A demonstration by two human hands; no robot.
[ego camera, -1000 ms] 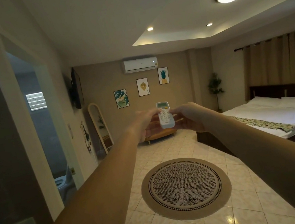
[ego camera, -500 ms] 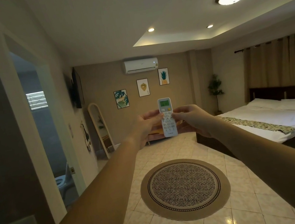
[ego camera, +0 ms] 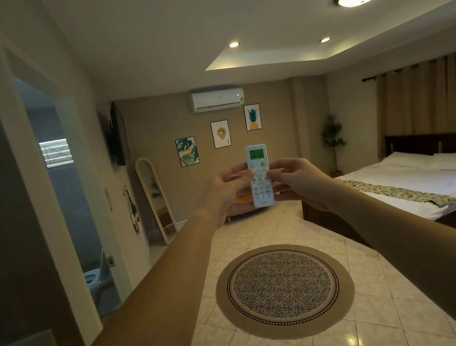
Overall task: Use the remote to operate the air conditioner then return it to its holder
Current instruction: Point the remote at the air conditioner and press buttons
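A white remote (ego camera: 256, 156) with a lit green screen stands upright at arm's length in the middle of the head view. My left hand (ego camera: 228, 192) grips its left side and lower end. My right hand (ego camera: 297, 180) holds its right edge, the thumb resting on the buttons. The remote's top end points toward the white air conditioner (ego camera: 218, 99), mounted high on the far wall, where a small light glows at its right end. No remote holder is visible.
A round patterned rug (ego camera: 284, 290) lies on the tiled floor below my arms. A bed (ego camera: 433, 183) fills the right side. At left are an open bathroom doorway (ego camera: 79, 228), a leaning mirror (ego camera: 156, 198) and a wall TV (ego camera: 119, 133).
Both hands have raised the remote and turned it from tilted away to upright, so its screen and buttons face me. A small light now shows on the air conditioner.
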